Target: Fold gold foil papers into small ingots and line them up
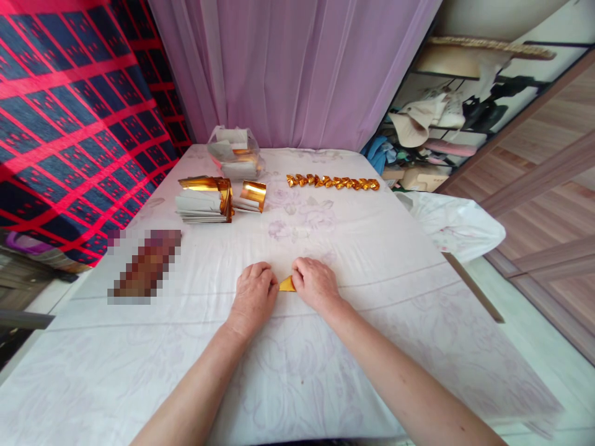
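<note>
— While both my hands are down on the cloth, tell me what you make out from the head camera.

— Your left hand (253, 296) and right hand (316, 284) sit knuckles up, fingers curled under, pinching a small gold paper piece (287, 284) between them. Only a pointed wedge of it shows in the gap; the rest is hidden under your fingers. It lies flat on the table (372, 260), about midway along its width and nearer the near edge than the far one.

— Right, I am closed on it from both sides. How do I get this fold clean?

— I would judge it best to keep the piece pressed flat against the cloth, line up the edges before you crease, then run a fingertip firmly along the fold. Foil paper springs back, so a weak crease will likely open.

— And what else is on the table?

— Toward the far left corner there is a stack of gold-backed paper sheets (204, 199), a curled gold sheet (253, 195) just beside it, and a clear plastic bag of more sheets (235, 153) behind. Along the far edge, right of centre, a row of finished gold folded pieces (332, 182) lies end to end. A white plastic bag (458, 226) hangs off the right edge. A blurred patch sits near the left edge; I cannot tell what it is.
</note>
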### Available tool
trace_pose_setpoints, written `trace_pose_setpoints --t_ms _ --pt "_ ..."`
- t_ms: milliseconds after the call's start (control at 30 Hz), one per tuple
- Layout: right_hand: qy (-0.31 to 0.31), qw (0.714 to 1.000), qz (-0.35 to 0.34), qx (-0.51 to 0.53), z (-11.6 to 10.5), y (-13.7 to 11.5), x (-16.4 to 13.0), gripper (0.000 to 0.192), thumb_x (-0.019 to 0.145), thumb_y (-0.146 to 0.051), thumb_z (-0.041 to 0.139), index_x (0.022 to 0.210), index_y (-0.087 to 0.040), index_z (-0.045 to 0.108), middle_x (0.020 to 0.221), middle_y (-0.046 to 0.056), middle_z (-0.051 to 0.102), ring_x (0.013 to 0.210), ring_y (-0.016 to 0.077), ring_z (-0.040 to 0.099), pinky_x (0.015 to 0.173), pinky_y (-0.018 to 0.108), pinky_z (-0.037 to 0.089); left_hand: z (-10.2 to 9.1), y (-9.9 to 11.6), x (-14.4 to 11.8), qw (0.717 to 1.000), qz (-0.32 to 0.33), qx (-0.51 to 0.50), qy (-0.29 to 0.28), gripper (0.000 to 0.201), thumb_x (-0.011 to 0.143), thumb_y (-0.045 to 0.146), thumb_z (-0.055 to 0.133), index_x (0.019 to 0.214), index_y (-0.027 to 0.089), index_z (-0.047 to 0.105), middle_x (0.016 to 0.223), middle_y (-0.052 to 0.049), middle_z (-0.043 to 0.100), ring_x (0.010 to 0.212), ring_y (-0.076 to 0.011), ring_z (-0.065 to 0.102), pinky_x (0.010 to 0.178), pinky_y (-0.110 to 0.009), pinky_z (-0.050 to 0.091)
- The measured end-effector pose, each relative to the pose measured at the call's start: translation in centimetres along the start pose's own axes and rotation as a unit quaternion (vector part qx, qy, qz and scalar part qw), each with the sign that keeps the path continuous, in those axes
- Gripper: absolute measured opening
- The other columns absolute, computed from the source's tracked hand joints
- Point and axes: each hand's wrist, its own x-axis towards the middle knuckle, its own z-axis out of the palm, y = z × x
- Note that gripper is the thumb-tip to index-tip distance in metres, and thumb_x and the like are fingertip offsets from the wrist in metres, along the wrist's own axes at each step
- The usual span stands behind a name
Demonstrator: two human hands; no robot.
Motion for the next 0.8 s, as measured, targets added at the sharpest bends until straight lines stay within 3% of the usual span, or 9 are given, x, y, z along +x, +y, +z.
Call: trace_pose_setpoints --t_ms 133,333,567,633,800 --pt "0.022 1.000 0.002 0.021 0.6 0.1 0.1 0.015 0.092 -0.017 0.048 0.093 -0.020 0.062 0.087 0.005 0.068 0.082 0.0197 0.061 0.072 0.029 0.038 0.2 -0.1 0.0 1.000 0.009 0.000 0.001 0.011 0.085 0.016 0.057 0.089 0.020 0.067 0.107 -0.008 0.061 0.102 -0.0251 0.057 0.092 -0.043 0.047" --pt "0.049 0.997 -0.010 0.066 0.7 2.0 0.2 0.015 0.093 -0.016 0.049 0.099 -0.019 0.063 0.097 0.004 0.070 0.090 0.0159 0.064 0.078 0.024 0.044 0.1 0.1 -0.3 0.999 0.029 0.031 -0.018 0.029 0.092 0.019 0.052 0.108 0.033 0.072 0.123 -0.007 0.058 0.115 -0.0270 0.053 0.095 -0.048 0.044" --pt "0.086 0.991 -0.065 0.085 -0.7 3.5 -3.9 0.022 0.092 -0.014 0.049 0.102 -0.020 0.067 0.101 0.005 0.068 0.096 0.0157 0.063 0.085 0.025 0.046 0.1 0.5 -0.4 0.998 0.027 0.050 -0.004 0.028 0.092 0.019 0.053 0.108 0.030 0.073 0.124 -0.009 0.059 0.118 -0.0272 0.053 0.096 -0.047 0.043" --pt "0.092 0.988 -0.112 0.054 -0.8 3.1 -5.0 0.026 0.092 -0.014 0.050 0.109 -0.022 0.068 0.104 0.006 0.067 0.096 0.0169 0.061 0.085 0.027 0.046 0.1 0.8 -0.6 0.998 0.030 0.057 0.002 0.027 0.092 0.019 0.052 0.108 0.029 0.072 0.124 -0.009 0.060 0.118 -0.0270 0.054 0.096 -0.046 0.043" --pt "0.051 0.991 -0.122 -0.033 -1.2 2.4 -5.4 0.021 0.094 -0.018 0.052 0.104 -0.024 0.070 0.101 0.005 0.066 0.092 0.0175 0.059 0.080 0.028 0.045 0.2 2.1 -1.3 0.996 0.043 0.078 0.015 0.022 0.092 0.020 0.052 0.103 0.024 0.072 0.120 -0.008 0.064 0.113 -0.0261 0.057 0.095 -0.045 0.042"
